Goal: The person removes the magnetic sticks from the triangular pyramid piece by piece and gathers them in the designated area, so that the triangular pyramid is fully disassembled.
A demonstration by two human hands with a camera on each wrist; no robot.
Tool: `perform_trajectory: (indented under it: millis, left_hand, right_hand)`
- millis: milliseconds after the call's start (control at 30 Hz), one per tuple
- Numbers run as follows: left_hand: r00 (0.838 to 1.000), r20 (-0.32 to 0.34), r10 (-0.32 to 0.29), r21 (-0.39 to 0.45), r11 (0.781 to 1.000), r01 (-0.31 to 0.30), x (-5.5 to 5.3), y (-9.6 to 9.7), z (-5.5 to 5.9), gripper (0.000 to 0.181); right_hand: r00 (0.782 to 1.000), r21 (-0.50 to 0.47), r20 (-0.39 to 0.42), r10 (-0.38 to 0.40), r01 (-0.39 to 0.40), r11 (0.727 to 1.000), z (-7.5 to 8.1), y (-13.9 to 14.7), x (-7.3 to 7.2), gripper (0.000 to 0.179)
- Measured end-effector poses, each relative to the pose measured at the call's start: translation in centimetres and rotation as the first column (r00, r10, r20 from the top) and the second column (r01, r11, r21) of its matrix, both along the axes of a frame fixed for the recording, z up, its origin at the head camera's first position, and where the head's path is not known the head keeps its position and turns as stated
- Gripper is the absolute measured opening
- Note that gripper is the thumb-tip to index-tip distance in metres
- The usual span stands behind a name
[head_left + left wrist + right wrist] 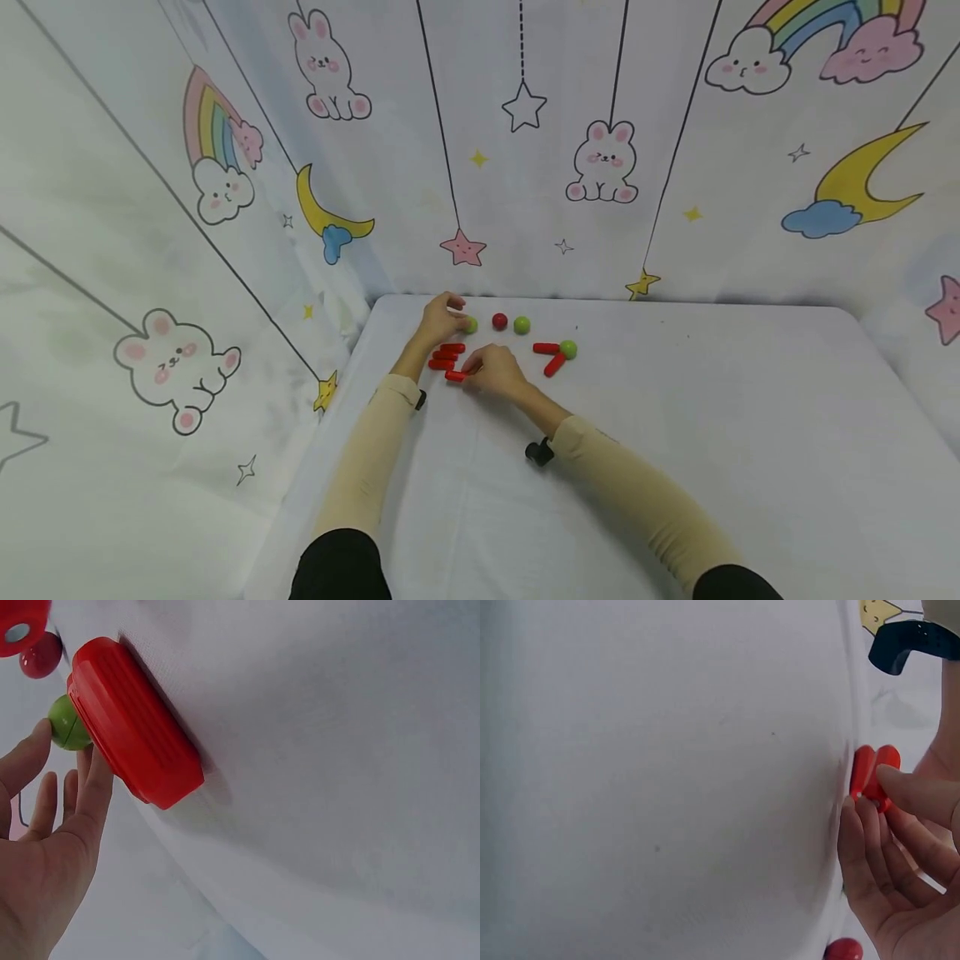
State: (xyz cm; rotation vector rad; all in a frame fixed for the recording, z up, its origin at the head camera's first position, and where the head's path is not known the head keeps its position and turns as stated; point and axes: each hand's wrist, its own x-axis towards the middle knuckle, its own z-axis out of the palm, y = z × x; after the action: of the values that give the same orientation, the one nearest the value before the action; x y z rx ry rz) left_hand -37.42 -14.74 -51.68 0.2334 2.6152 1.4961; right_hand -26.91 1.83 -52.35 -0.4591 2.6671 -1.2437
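Note:
At the far left of the table, my left hand (440, 321) pinches a green ball (69, 724) between thumb and fingers. Nearer to me, my right hand (495, 372) holds a short red rod (454, 377) by its end; the right wrist view shows the thumb on a red rod (886, 769). Between the two hands lie several red rods (442, 365) close together. One large red rod (135, 724) stands out in front of the left hand in the left wrist view.
A red ball (499, 321) and another green ball (522, 325) sit right of the left hand. Farther right, two red rods (546, 348) meet at a third green ball (568, 350). A patterned white curtain (525, 183) hangs behind the white table (675, 433).

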Motion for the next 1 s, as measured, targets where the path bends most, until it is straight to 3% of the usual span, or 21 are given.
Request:
perform_trajectory:
  millis: [167, 467, 700, 1000]
  left_hand:
    - [1.0, 0.005, -0.012, -0.017, 1.0, 0.012, -0.1, -0.1, -0.3, 0.048]
    - [0.999, -0.013, -0.039, -0.013, 0.999, 0.039, 0.4, -0.1, -0.3, 0.046]
    - [1.0, -0.014, -0.016, -0.032, 0.999, 0.016, 0.6, -0.4, -0.3, 0.046]
    - [0.998, -0.054, 0.03, -0.015, 0.999, -0.03, 0.4, -1.9, -0.4, 0.044]
  right_hand:
    - [1.0, 0.016, -0.013, 0.013, -0.013, 1.0, -0.3, -0.5, 0.1, 0.013]
    - [0.997, 0.025, -0.075, -0.036, 0.038, 0.999, -1.4, -1.1, -0.2, 0.012]
    - [0.994, 0.01, -0.089, -0.058, 0.059, 0.998, -1.6, -1.3, -0.1, 0.014]
    - [0.997, -0.028, -0.045, -0.061, 0.06, 0.998, -0.9, -0.9, 0.4, 0.018]
